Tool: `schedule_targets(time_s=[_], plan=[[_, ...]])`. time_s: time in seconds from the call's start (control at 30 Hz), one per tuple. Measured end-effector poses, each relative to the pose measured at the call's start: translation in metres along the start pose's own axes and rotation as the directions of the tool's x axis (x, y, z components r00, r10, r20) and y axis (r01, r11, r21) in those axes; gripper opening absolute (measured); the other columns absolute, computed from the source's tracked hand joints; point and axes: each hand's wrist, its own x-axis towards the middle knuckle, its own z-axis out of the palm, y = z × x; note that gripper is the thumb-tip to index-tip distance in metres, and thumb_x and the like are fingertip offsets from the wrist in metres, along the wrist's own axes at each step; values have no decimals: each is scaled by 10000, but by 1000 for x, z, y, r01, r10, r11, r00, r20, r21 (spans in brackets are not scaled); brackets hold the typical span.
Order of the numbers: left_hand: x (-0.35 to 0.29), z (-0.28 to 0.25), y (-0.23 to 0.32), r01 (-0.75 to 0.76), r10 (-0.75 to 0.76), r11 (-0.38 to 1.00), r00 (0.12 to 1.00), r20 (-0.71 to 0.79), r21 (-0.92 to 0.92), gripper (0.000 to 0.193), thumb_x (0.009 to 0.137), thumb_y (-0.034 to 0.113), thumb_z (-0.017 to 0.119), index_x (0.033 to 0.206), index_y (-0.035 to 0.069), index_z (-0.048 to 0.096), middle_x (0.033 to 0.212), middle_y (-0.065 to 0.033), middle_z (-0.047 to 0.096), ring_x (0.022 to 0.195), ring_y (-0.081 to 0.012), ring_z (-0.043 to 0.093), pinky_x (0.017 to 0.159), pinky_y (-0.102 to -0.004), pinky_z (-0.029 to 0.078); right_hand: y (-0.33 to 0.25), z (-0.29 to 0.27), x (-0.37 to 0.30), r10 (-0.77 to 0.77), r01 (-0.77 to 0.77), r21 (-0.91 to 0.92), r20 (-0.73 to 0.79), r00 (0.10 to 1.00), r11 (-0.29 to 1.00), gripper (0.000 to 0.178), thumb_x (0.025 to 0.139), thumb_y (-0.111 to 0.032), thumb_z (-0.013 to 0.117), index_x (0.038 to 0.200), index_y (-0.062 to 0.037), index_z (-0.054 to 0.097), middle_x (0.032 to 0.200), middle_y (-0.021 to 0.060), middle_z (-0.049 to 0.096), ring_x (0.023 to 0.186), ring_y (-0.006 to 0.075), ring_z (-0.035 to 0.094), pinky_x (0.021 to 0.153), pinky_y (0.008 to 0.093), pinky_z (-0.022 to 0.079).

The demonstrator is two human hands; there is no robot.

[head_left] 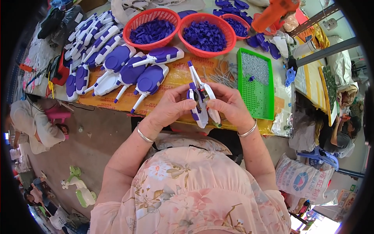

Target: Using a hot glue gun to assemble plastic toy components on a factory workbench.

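In front of my chest, a white-and-purple plastic housing (200,113) is held upright over the table's front edge, its two halves parted at the front with inner parts showing between them. My left hand (168,104) grips the purple-and-white half, thumb on its face. The white half is in my right hand (230,104), with the thumb at the gap. A white stem with a purple tip rises from the top of the housing. Left of my hands lie several similar purple-and-white units (150,80) with round purple caps and white stems. Loose metal rods (226,74) lie just beyond my right hand.
Red baskets (152,46) of purple plastic pieces stand at the back. A green tray (266,111) with small silver parts is at the right. An orange tool (274,16) hangs above the back right. More units (95,39) are piled at the back left.
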Motion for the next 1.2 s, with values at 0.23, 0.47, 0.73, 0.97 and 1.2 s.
schedule_targets(time_s=[0.23, 0.47, 0.73, 0.97, 1.2], plan=[[-2, 2, 6, 85, -82, 995, 995, 64, -48, 555, 898, 144, 662, 1384, 13, 427, 1233, -79, 578, 1097, -194, 593, 945, -383, 505, -4, 5, -1, 14, -17, -44, -55, 998, 999, 484, 831, -98, 725, 1268, 18, 553, 1070, 49, 652, 909, 99, 616, 806, 263, 518], [-4, -2, 4, 93, -84, 989, 993, 83, -118, 553, 894, 131, 647, 1383, 24, 412, 1247, -100, 566, 1119, -222, 588, 938, -413, 506, -12, 17, -3, 15, -42, -294, -93, 996, 955, 568, 754, -92, 796, 1261, -2, 556, 1134, 74, 638, 954, 115, 614, 824, 269, 516], [-3, 0, 5, 67, -60, 994, 996, 73, -90, 629, 854, 113, 689, 1402, 27, 394, 1270, -111, 548, 1158, -238, 563, 965, -427, 494, -8, 20, -5, -128, 79, -377, -106, 986, 923, 556, 747, -115, 796, 1234, 14, 561, 1108, 76, 629, 930, 115, 612, 766, 264, 529], [3, 7, 12, -31, 25, 997, 996, 91, 64, 643, 839, 147, 715, 1398, 36, 418, 1356, -128, 491, 1155, -246, 570, 980, -455, 484, 13, -9, 0, -23, 32, 360, -29, 999, 933, 465, 890, -178, 652, 1287, 30, 524, 1126, 100, 649, 950, 157, 638, 832, 299, 530], [16, 9, 6, -48, 56, 983, 998, -41, 176, 537, 839, 138, 720, 1309, -10, 506, 1159, -56, 600, 1020, -136, 581, 908, -290, 481, 25, -8, 14, 118, -101, 607, 12, 993, 789, 378, 990, -266, 494, 1221, 21, 576, 1068, 69, 655, 897, 116, 631, 771, 252, 524]])
